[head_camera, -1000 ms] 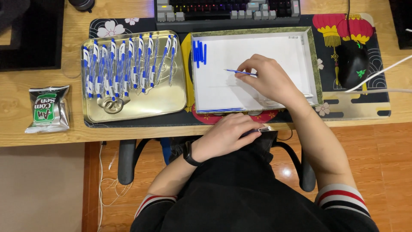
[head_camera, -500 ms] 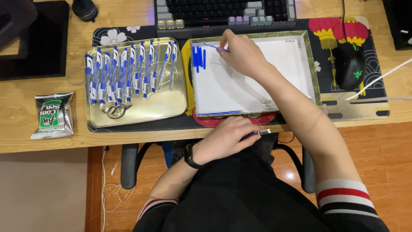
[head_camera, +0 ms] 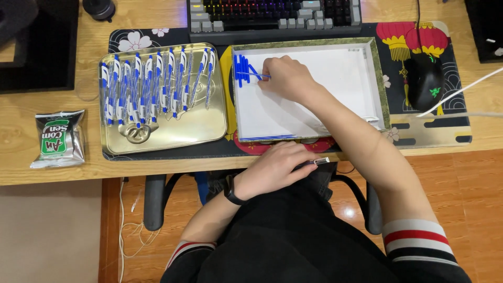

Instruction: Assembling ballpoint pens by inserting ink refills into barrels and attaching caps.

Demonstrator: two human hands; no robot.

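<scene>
Blue plastic pen refills (head_camera: 242,71) lie in a short row at ten o'clock inside the shallow white cardboard box lid with a green-gold rim (head_camera: 373,57), and the right hand (head_camera: 285,78) rests just beside them, its fingers pinched shut on one more thin blue refill (head_camera: 258,74) whose free end touches the row. The left hand (head_camera: 275,169) sits at six o'clock, below the edge of the pale wooden worktop (head_camera: 63,173), fingers curled closed around a slim dark pen barrel with a clear tip (head_camera: 316,162). At nine o'clock a gold metal tray (head_camera: 173,133) holds a rank of assembled white-and-blue pens (head_camera: 152,86), well apart from the lid. Laying the refill down well, I judge, means lowering it parallel to its neighbours, ends level with theirs, and opening the pinch only once it lies flat, so the row stays undisturbed. A black computer mouse (head_camera: 423,81) sits at three o'clock, and a silver and green snack packet (head_camera: 56,139) lies far left.
</scene>
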